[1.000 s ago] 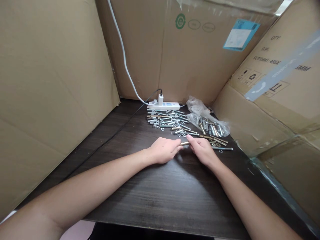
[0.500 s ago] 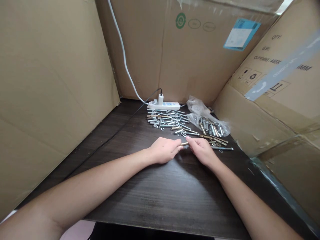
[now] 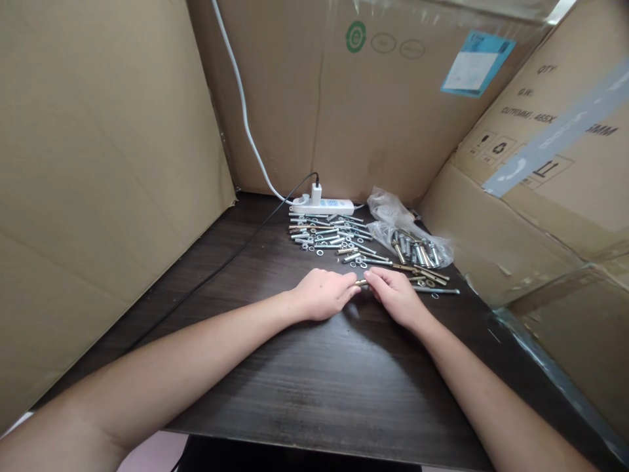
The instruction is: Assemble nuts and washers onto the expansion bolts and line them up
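Note:
My left hand (image 3: pixel 327 293) is closed around one end of a brass-coloured expansion bolt (image 3: pixel 361 282), just above the dark table. At its other end, my right hand (image 3: pixel 392 293) pinches the same bolt between thumb and fingers. Only a short stretch of metal shows between the two hands; both ends are hidden. Behind them lie many loose silver bolts, sleeves and washers (image 3: pixel 334 236). To the right of my right hand are brass-coloured sleeves (image 3: pixel 432 275), a long silver bolt (image 3: pixel 442 291) and a small ring (image 3: pixel 435 296).
A clear plastic bag (image 3: pixel 393 210) with assembled bolts (image 3: pixel 417 250) lies at the back right. Behind the loose parts stands a white power strip (image 3: pixel 324 207) with a plugged-in adapter. A black cable (image 3: pixel 216 262) crosses the dark table (image 3: pixel 314 387). Cardboard boxes (image 3: pixel 275 98) wall in three sides.
My right thumb and fingers have shifted slightly left along the bolt, so less of it shows between my hands. My left hand has stayed nearly still.

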Action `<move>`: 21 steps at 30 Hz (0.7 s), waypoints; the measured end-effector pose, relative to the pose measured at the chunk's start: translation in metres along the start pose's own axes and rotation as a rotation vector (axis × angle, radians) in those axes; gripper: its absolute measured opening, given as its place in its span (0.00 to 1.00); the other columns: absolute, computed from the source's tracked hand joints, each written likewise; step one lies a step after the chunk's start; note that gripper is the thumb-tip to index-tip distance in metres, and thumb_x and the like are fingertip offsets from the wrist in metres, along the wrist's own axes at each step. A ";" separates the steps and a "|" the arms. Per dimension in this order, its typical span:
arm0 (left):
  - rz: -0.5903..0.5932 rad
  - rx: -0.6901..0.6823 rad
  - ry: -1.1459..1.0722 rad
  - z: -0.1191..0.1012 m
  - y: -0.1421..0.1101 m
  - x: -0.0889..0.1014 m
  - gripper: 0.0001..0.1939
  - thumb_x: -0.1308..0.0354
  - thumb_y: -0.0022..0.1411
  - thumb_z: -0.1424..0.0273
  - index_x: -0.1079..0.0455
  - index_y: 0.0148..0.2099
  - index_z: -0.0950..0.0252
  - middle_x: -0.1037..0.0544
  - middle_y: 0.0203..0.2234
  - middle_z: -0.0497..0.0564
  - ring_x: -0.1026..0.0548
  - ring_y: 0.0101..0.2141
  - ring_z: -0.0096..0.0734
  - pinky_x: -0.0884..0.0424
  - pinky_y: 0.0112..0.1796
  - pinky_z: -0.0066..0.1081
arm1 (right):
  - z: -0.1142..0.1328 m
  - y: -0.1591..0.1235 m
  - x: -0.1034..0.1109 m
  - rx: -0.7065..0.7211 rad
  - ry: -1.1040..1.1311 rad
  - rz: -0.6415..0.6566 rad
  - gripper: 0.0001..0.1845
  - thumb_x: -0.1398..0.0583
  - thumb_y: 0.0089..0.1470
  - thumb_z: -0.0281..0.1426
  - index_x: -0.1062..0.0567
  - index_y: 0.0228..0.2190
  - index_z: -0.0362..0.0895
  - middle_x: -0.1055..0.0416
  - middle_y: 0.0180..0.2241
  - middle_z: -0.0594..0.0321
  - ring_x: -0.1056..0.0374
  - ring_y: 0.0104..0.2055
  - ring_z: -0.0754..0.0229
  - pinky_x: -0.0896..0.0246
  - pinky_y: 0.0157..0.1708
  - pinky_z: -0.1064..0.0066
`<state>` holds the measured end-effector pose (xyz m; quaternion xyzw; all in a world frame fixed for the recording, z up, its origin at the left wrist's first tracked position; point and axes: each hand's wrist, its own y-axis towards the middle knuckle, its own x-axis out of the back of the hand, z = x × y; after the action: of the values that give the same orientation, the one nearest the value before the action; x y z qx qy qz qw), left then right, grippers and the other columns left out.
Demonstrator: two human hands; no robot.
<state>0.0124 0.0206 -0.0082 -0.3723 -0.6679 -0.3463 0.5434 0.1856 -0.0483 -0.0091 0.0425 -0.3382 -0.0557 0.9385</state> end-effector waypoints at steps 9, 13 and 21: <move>0.024 0.006 -0.005 0.000 -0.001 0.001 0.19 0.66 0.69 0.58 0.38 0.42 0.61 0.23 0.32 0.50 0.24 0.31 0.39 0.34 0.30 0.32 | -0.005 0.001 -0.003 -0.070 0.026 -0.014 0.29 0.52 0.57 0.51 0.44 0.15 0.44 0.50 0.15 0.69 0.53 0.19 0.67 0.59 0.22 0.71; 0.021 0.001 0.009 0.000 0.000 0.001 0.19 0.66 0.69 0.58 0.38 0.41 0.61 0.23 0.32 0.50 0.23 0.32 0.39 0.34 0.30 0.31 | -0.003 0.001 -0.001 -0.043 0.003 0.007 0.23 0.51 0.58 0.44 0.39 0.18 0.43 0.45 0.17 0.68 0.48 0.21 0.65 0.54 0.24 0.72; 0.018 0.009 -0.008 -0.001 -0.001 0.000 0.18 0.65 0.70 0.58 0.38 0.43 0.61 0.23 0.33 0.50 0.24 0.33 0.38 0.33 0.32 0.31 | -0.005 0.000 -0.001 -0.002 0.040 0.014 0.23 0.51 0.59 0.42 0.40 0.17 0.44 0.45 0.16 0.68 0.48 0.21 0.65 0.53 0.24 0.72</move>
<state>0.0119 0.0191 -0.0078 -0.3772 -0.6683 -0.3370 0.5454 0.1874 -0.0482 -0.0135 0.0405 -0.3196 -0.0486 0.9454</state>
